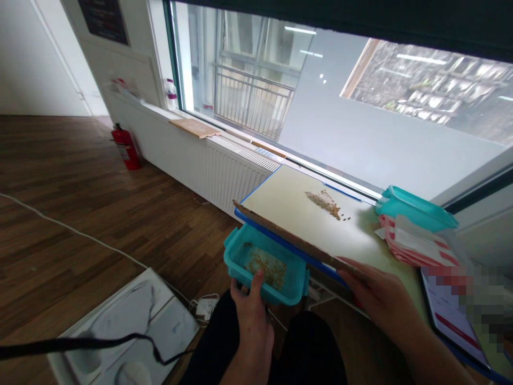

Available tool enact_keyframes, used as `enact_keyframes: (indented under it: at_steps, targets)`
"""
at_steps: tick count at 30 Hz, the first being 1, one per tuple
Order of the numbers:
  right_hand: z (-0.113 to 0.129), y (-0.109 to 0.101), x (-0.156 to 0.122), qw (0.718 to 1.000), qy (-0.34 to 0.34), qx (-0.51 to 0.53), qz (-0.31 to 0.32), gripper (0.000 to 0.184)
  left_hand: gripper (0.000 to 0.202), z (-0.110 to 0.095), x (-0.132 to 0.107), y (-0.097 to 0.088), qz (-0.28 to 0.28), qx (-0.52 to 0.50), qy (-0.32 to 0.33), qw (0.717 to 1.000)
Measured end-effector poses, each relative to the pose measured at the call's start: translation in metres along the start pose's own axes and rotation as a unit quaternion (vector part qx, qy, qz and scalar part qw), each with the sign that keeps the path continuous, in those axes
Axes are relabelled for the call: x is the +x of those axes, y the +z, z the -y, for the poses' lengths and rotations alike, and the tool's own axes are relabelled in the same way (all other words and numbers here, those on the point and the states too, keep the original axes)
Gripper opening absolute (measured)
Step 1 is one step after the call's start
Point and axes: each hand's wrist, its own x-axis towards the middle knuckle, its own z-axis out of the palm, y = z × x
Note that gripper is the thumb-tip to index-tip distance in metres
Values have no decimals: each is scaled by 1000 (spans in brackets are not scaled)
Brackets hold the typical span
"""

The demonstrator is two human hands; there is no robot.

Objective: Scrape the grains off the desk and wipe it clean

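My left hand point(252, 305) grips the near rim of a teal plastic container point(236, 256), thumb over the edge and fingers below. Small yellowish-brown grains point(266, 267) are scattered over its bottom. The container is held just under the front edge of a pale table point(280, 200) with blue edging. At that edge, my right hand point(372, 294) is closed on the near end of a long brown strip point(288, 235) that looks like cardboard. The strip runs along the table's front edge. A small heap of similar grains point(324, 203) lies on the tabletop towards the window.
Right on the table are another teal container point(420, 208), a folded red-and-white cloth point(417, 248) and a tablet point(449, 315). A white radiator point(216, 171) lines the wall. On the floor are a fire extinguisher point(126, 147), a white box-like object point(132, 331) and cables.
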Motion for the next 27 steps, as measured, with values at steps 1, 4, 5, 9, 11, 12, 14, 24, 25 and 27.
enact_keyframes:
  at_steps: [1,4,5,9,11,12,14,24,25,27]
  targets:
    - [2,-1,-5,1000,8,3,-10,29,67,0,0,0,1,-5,0,1000]
    - [5,-4,-15,997,41,-6,-60,28,63,0,0,1,0,-11,-3,1000]
    - [3,-4,-15,996,48,-13,-80,28,62,0,0,0,-1,-9,-3,1000]
    - [-16,-13,2,981,99,-52,-158,33,60,1,0,-3,6,10,3,1000]
    - [-31,-21,18,967,141,-72,-200,38,59,0,0,-5,7,21,12,1000]
    - [-39,-24,27,959,159,-73,-224,41,58,0,0,-5,4,24,17,1000]
    - [-58,-29,45,943,175,-55,-276,47,58,-1,0,-6,-3,33,22,999]
    - [-140,14,74,920,123,-49,-369,50,45,7,7,-7,-16,74,32,997]
    - [-142,15,74,920,133,-52,-364,50,46,8,6,-6,-10,70,39,997]
    - [-145,15,75,923,151,-49,-351,51,45,12,4,-2,2,64,57,996]
